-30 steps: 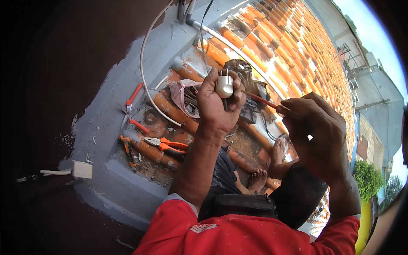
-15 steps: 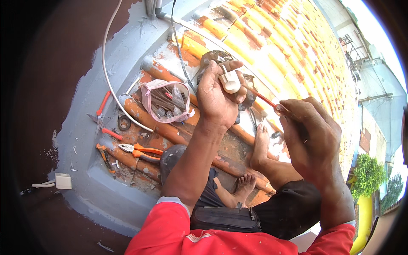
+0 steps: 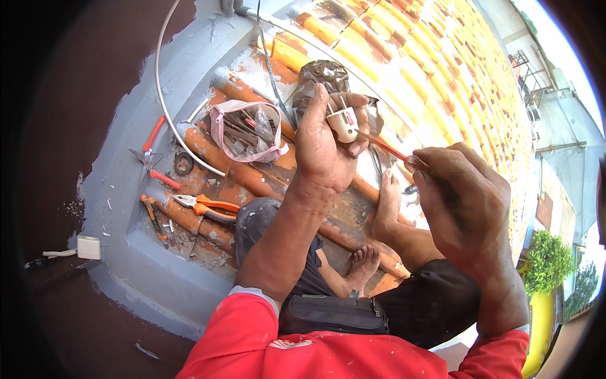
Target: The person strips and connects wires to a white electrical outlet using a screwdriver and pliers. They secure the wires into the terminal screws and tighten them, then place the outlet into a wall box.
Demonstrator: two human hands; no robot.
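A plug (image 3: 344,126) sits in the left hand (image 3: 323,151), a screwdriver (image 3: 391,148) in the right hand (image 3: 464,196); leftward, a pouch (image 3: 275,153) lies beyond pliers (image 3: 214,208) on tiles (image 3: 257,183).

The landmark is a clay-tiled roof (image 3: 435,95), orange ridges patched with pale worn spots; left of it rises a dark brown wall (image 3: 76,126); between that wall and the roof runs a grey-coated ledge (image 3: 180,271), its outer edge ragged against the brown; beyond the roof's right side stand a pale bluish building (image 3: 565,120), a metal railing (image 3: 519,60), a leafy green bush (image 3: 548,260) and a yellow surface (image 3: 541,328); strong daylight bleaches the roof's upper right part, under bright sky (image 3: 566,41).
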